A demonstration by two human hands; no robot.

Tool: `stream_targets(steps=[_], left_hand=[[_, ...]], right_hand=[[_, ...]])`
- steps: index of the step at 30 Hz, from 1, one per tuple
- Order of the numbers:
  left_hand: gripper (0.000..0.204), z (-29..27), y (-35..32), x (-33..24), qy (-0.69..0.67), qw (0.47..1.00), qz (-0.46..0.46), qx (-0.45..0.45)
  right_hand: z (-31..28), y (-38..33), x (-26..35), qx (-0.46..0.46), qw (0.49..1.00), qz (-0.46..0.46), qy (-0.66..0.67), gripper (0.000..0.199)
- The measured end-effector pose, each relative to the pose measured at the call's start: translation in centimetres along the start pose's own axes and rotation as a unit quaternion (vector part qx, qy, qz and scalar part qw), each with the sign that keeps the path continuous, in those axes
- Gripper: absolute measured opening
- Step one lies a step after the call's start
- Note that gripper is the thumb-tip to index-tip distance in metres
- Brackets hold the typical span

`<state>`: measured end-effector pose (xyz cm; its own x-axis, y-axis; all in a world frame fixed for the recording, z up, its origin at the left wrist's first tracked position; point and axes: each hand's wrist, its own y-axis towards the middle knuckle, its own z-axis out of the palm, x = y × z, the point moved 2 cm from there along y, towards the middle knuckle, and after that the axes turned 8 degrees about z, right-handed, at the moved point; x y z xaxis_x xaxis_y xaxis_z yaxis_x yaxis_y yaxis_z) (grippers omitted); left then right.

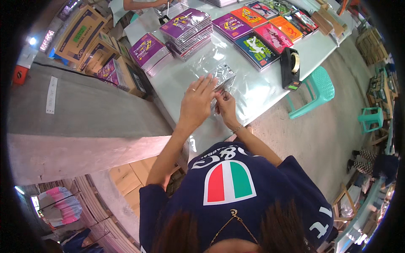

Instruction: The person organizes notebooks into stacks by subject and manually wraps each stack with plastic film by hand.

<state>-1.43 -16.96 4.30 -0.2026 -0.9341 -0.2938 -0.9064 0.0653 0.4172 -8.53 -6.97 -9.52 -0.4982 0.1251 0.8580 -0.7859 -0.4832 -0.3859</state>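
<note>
A shiny pack in clear plastic [224, 75] lies on the white table in front of me; glare and my hands hide most of it, so I cannot tell what is inside. My left hand [196, 100] rests over its left side, fingers stretched out together and a ring on one. At its near right edge my right hand [227, 107] is closed, fingertips pinching the edge of the pack. Beyond my hands stand a tall stack of purple spiral notebooks [185, 26] and a lower purple notebook stack [148, 51].
Notebooks with varied covers [257, 48] lie in rows at the far right, beside a black tape dispenser [290, 69]. A green plastic stool [314, 92] stands right of the table [263, 99]. Cardboard boxes [80, 38] and a grey concrete ledge [93, 114] are on my left. Another person's arm [145, 4] reaches in at the far side.
</note>
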Motion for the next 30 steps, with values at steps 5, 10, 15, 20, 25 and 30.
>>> stream_targets(steps=[5, 10, 15, 20, 25, 30], left_hand=[[0.067, -0.4, 4.4, 1.5, 0.036, 0.999, -0.012, 0.003], [0.104, 1.0, 7.1, 1.9, 0.04, 0.989, -0.071, 0.127], [0.099, -5.9, 2.5, 1.8, -0.218, 0.959, -0.168, -0.06], [0.087, -2.7, -4.6, 3.9, -0.261, 0.935, -0.183, -0.156], [0.084, 8.4, -6.8, 4.4, -0.369, 0.856, -0.311, -0.185], [0.098, 9.9, -5.1, 3.3, -0.442, 0.833, -0.273, -0.191]], right_hand=[[-2.4, -2.8, -3.7, 0.101, 0.975, 0.199, -0.004, 0.035], [3.6, -5.0, -2.3, 0.265, 0.782, 0.385, 0.412, 0.022], [2.3, -1.9, -1.8, 0.31, 0.77, 0.286, 0.48, 0.025], [-2.2, 3.2, 4.9, 0.261, 0.911, 0.04, 0.317, 0.018], [-4.4, 5.6, 8.6, 0.268, 0.948, -0.097, -0.142, 0.043], [-8.2, 8.2, 7.5, 0.29, 0.911, -0.09, -0.278, 0.092]])
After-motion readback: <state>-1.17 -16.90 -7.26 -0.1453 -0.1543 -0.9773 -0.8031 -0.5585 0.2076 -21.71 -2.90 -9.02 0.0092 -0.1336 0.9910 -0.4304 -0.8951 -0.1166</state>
